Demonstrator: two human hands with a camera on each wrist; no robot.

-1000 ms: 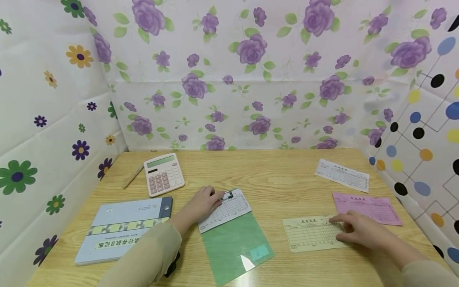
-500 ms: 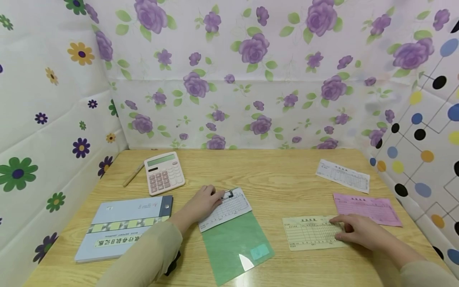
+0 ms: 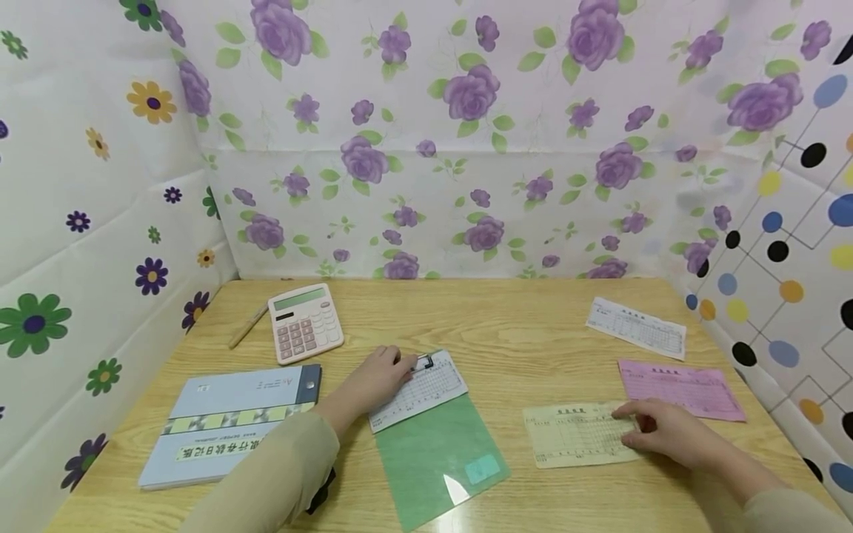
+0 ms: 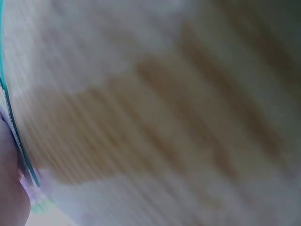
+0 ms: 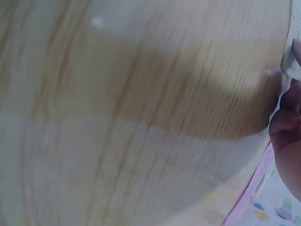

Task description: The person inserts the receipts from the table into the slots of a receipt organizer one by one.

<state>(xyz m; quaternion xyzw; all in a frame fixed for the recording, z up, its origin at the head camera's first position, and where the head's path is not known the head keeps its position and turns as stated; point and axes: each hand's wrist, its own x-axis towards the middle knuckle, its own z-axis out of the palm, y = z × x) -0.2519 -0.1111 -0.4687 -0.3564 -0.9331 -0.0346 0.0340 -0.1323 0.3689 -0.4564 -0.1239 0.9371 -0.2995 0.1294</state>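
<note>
A green clipboard lies at the middle of the table with a white form under its metal clip. My left hand grips its upper left part, the thumb beside the clip; the finger undersides are hidden. In the left wrist view the board's teal edge runs close by that hand. Off to the right, my right hand pinches the right end of a pale yellow form between thumb and index finger. In the right wrist view that hand shows only at the edge.
Behind the right hand lie a pink form and a white form. On the left are a blue journal book, a pink and white calculator and a pen. Patterned cloth walls the table's back and sides.
The yellow form has shifted very slightly left in the right hand's pinch, and its printing looks fainter. Both hands keep almost the same place.
</note>
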